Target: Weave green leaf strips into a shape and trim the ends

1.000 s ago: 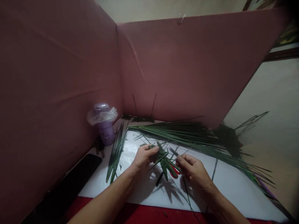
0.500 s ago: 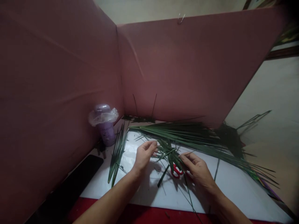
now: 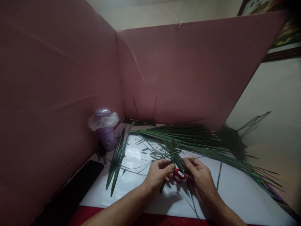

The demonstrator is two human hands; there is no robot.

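Between my hands is a woven piece of green palm leaf strips point(image 3: 174, 154), with loose ends sticking out on several sides. My left hand point(image 3: 158, 175) is closed, its thumb and forefinger pinched at the piece's lower left side. On the other side, my right hand point(image 3: 199, 175) pinches the piece's right edge between thumb and fingers. Long thin strips trail from it down to the table's front edge. Scissors with red handles point(image 3: 179, 176) lie on the white surface just below the piece, their blades hidden from view.
Long palm leaves point(image 3: 188, 133) stretch across the back, and a shorter bunch point(image 3: 116, 164) lies at left. Small leaf scraps point(image 3: 144, 151) litter the white sheet point(image 3: 134, 185). A purple tumbler point(image 3: 107, 135) wrapped in plastic and a black flat object point(image 3: 77, 185) stand near the pink partition point(image 3: 178, 72).
My left hand has moved right and down, from beside the woven piece onto its lower edge. My right hand stays at the right edge, shifted only slightly. The view has tilted a little.
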